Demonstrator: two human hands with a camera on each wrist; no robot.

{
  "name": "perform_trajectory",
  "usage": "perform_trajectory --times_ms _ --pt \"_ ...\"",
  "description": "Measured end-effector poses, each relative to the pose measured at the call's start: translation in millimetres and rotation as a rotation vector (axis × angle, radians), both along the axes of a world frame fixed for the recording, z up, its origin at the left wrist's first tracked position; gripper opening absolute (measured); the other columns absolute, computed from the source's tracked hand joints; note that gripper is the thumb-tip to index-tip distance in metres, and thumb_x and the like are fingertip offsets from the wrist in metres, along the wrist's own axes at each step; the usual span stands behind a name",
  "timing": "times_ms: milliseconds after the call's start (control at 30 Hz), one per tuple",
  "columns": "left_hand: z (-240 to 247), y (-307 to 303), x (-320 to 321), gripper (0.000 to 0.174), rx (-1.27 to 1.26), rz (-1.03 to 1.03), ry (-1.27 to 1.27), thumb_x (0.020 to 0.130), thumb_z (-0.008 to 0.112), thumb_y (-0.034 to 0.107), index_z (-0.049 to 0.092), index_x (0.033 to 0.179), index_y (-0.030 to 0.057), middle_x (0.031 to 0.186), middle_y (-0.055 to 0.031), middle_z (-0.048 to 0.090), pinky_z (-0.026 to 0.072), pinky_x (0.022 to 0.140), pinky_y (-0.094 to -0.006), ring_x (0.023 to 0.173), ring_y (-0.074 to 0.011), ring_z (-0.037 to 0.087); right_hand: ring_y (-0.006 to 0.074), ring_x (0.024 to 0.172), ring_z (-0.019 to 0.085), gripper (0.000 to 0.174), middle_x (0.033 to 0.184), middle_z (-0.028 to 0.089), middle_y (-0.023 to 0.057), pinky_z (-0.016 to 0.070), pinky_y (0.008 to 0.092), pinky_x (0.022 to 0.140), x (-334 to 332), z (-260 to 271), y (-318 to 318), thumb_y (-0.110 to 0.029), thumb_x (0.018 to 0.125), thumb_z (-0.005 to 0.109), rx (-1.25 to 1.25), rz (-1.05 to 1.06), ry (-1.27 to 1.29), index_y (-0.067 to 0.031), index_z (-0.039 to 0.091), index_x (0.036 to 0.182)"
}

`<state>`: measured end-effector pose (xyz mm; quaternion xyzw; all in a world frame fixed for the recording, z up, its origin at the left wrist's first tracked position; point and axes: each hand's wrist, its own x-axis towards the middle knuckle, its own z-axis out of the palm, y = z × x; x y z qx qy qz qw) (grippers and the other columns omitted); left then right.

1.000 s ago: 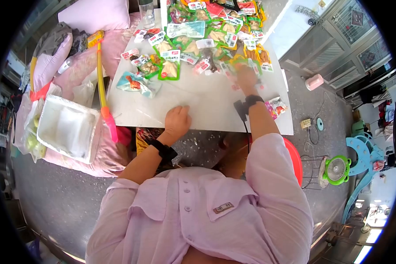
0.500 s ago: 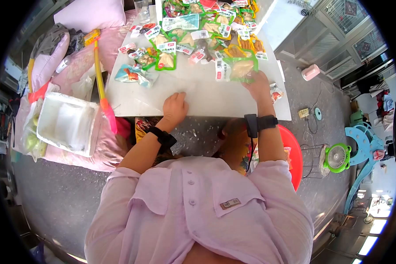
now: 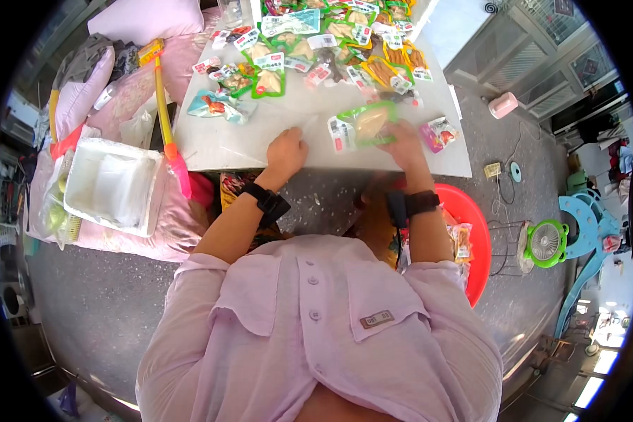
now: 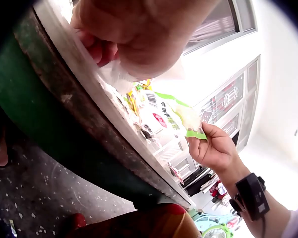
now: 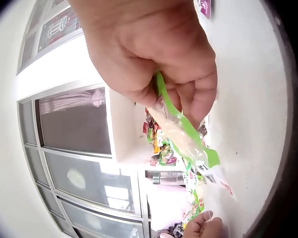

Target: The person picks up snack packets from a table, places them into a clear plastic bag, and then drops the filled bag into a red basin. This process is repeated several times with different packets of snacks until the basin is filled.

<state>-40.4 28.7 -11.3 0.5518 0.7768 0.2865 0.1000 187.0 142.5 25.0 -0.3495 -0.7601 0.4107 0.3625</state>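
My right hand (image 3: 405, 146) pinches the green-edged end of a clear food packet (image 3: 371, 124) with pale contents and a white printed label. In the right wrist view, the packet (image 5: 181, 131) stretches away from the thumb and fingers; its label end points toward my left hand (image 5: 204, 227). In the head view, my left hand (image 3: 287, 151) is at the table's front edge with its fingers curled on thin clear plastic (image 4: 116, 74), most of it hidden under the hand. The packet is held close over the table (image 3: 211, 151), to the right of the left hand.
Several sealed food packets (image 3: 269, 83) are heaped at the table's far side. A purple-and-white packet (image 3: 439, 133) lies at the right edge. Left of the table is a white foam box (image 3: 112, 184); below the right arm stands a red basin (image 3: 477, 246) holding packets.
The right hand has reached to the packets, picked up the green-edged packet and drawn it back toward the front edge. The left hand has stayed at the table's edge.
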Motion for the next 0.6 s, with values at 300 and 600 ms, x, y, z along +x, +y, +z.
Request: perform_trajectory --times_ms 300,600 --pt "39.6 -1.9 35.8 0.034 0.048 -0.446 -1.062 0.074 0.055 0.012 0.045 0.105 0.0008 0.095 -0.0088 0.053 0.0428 0.070 -0.0268 0.081 -0.0159 0.053 0.0098 0.070 0.051 0.010 0.077 0.055 0.0029 0.0431 0.0247 0.058 -15.8 51.6 -19.1 -0.014 0.076 0.052 -0.630 0.269 -0.067 -0.0058 0.054 0.083" --pt "24.1 -8.4 43.0 0.028 0.076 -0.208 -1.628 0.077 0.049 0.004 0.045 0.105 0.0019 0.101 -0.0090 0.053 0.0454 0.075 -0.0304 0.090 -0.0181 0.054 0.0221 0.091 0.054 0.031 0.102 0.051 0.0110 0.0473 0.0391 0.074 -11.2 -38.7 -51.1 -0.009 0.079 0.049 -0.520 0.396 0.340 -0.0050 0.042 0.110"
